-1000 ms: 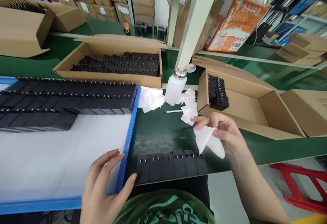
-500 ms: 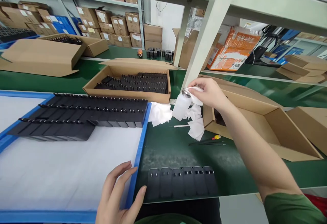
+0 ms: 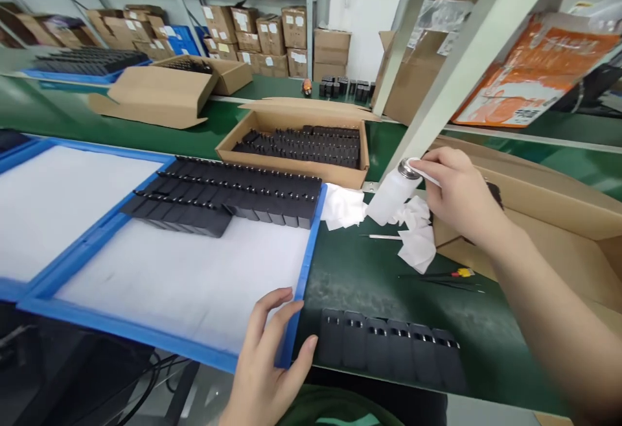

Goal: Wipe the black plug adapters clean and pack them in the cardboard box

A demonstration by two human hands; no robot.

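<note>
My right hand [image 3: 457, 186] has its fingers closed on a white cloth [image 3: 426, 172], pressed to the metal top of a white bottle [image 3: 392, 194]. Over the right rim of a blue-edged tray [image 3: 306, 270], my left hand [image 3: 275, 355] hangs with its fingers apart, holding nothing. Black parts [image 3: 243, 192] stand in rows at the back of that tray. Several more black parts [image 3: 389, 348] lie side by side along the front edge of the green table [image 3: 359, 283], to the right of my left hand.
Crumpled white wipes [image 3: 344, 205] lie by the bottle, with a thin white tool [image 3: 383, 237] and dark tweezers [image 3: 437, 278] in front. Behind is a carton of black parts [image 3: 291, 166]. An open carton [image 3: 549, 231] stands right, beside a slanting metal post [image 3: 471, 56].
The view has swung, so most things appear farther right. My right hand still holds the cloth at the bottle top. My left hand remains open near the tray rim.
</note>
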